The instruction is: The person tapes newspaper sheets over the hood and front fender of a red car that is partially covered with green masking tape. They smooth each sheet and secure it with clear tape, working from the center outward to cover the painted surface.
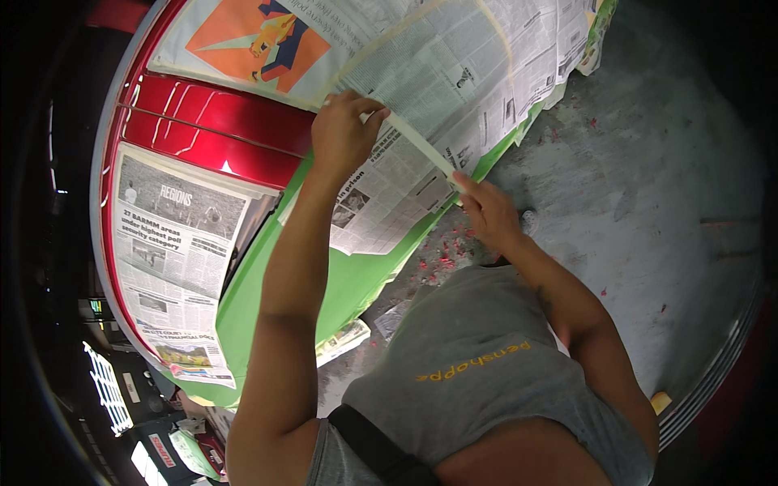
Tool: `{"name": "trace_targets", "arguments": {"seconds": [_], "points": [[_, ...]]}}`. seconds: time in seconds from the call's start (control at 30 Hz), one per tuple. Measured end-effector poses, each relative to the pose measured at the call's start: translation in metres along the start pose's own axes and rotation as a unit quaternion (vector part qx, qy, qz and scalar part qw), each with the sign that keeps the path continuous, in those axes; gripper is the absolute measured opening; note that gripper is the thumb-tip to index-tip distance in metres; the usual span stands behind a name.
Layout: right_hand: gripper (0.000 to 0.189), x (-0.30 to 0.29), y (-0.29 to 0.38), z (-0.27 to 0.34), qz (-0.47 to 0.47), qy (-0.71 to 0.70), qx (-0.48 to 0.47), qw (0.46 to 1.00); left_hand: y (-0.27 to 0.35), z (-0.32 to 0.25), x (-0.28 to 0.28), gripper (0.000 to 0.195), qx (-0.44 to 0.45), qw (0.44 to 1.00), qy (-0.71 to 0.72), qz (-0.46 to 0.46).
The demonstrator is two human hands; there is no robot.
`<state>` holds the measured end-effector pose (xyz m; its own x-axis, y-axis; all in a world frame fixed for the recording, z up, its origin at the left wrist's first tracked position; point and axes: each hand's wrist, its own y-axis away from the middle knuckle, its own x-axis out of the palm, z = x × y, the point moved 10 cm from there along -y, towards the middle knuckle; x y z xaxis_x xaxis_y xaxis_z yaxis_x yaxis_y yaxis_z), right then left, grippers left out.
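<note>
A strip of pale masking tape (425, 146) runs between my two hands along the edge of a newspaper sheet (395, 188). My left hand (346, 133) grips its upper end with thumb and fingers, close to the glossy red car panel (213, 130). At the lower end, my right hand (489, 209) pinches the tape near the border of the green masking sheet (364, 285). Whether the strip is stuck down along its whole length, I cannot tell. More newspaper (425, 73) covers the car body above my hands.
Taped newspaper (173, 255) covers another part of the red car at the left. The grey floor (608, 182) carries red scraps (447, 255). A folded paper (343, 343) lies by the green sheet's lower edge. Equipment (161, 449) stands at the lower left.
</note>
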<state>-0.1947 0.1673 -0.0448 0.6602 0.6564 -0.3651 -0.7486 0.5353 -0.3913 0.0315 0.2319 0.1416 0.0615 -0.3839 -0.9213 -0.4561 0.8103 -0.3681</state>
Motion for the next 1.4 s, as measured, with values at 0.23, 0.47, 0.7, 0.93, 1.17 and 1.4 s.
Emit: {"name": "trace_targets", "arguments": {"seconds": [0.23, 0.47, 0.7, 0.93, 1.17, 1.4], "points": [[0.042, 0.030, -0.037, -0.037, 0.021, 0.105, 0.059, 0.992, -0.038, -0.015, 0.034, 0.013, 0.126, 0.978, -0.161, 0.047], [0.042, 0.049, -0.042, -0.047, 0.032, 0.119, 0.070, 0.990, -0.036, 0.001, 0.044, 0.019, 0.117, 0.975, -0.188, 0.031], [0.045, 0.051, -0.042, -0.051, 0.002, 0.059, 0.052, 0.997, 0.011, -0.022, 0.074, 0.071, 0.247, 0.947, -0.202, 0.047], [0.045, 0.051, -0.028, -0.058, 0.002, 0.080, 0.037, 0.996, 0.055, 0.003, 0.134, 0.095, 0.185, 0.903, -0.328, 0.204], [0.044, 0.090, -0.058, -0.070, 0.075, 0.148, 0.055, 0.985, 0.054, -0.001, 0.131, 0.094, 0.200, 0.915, -0.298, 0.186], [0.046, 0.100, -0.066, -0.083, 0.085, 0.118, 0.056, 0.988, 0.083, -0.007, 0.180, 0.092, 0.242, 0.864, -0.348, 0.272]]}}
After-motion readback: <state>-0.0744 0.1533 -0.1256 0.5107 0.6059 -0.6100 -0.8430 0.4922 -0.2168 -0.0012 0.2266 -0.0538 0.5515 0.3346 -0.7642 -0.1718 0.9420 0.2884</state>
